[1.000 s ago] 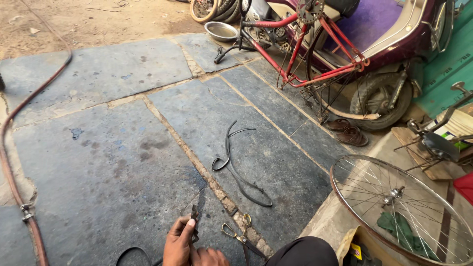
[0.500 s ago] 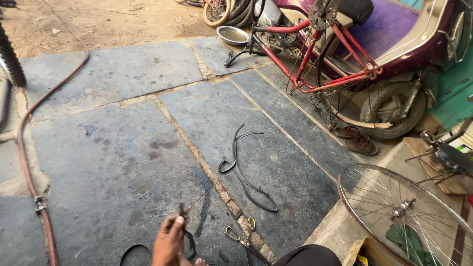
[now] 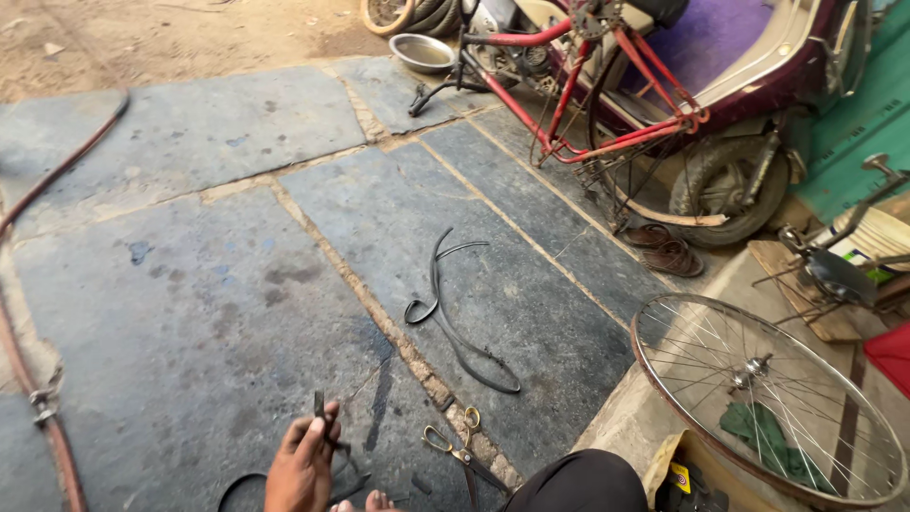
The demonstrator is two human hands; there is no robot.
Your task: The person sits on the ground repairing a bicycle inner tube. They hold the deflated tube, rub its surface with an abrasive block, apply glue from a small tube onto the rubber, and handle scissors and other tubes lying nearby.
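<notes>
1. Left hand (image 3: 301, 469): sits at the bottom edge of the view, fingers curled and pinched around a thin dark strip (image 3: 320, 410) that stands upright out of the fingertips. The grip is clenched on this strip.
2. Right hand: only a small part, seemingly fingertips, shows at the bottom edge beside the left hand. Whether it grasps anything cannot be told.
3. Strip position: low in the view, above the grey stone floor (image 3: 190, 284), just left of a dark streak on the slab.
4. A loop of black rubber tube (image 3: 237, 484) lies on the floor directly below and left of the left hand, partly cut off by the picture edge.
5. Scissors (image 3: 458, 450) with yellow-rimmed handles lie on the floor just right of the hand, blades pointing toward the bottom edge.
6. The person's dark-clothed knee (image 3: 578, 484) shows beside the scissors.
7. A longer black rubber strip (image 3: 445, 313) lies curled on the slab, well apart from the hand.
8. A spoked bicycle wheel (image 3: 758, 389) lies flat at the right, on a raised step.
9. A red bicycle frame (image 3: 588, 85) stands at the top, with a metal bowl (image 3: 423, 52) on the floor near it and a pair of brown sandals (image 3: 664, 248) beside a tyre.
10. A reddish hose (image 3: 28, 370) runs along the left edge.
</notes>
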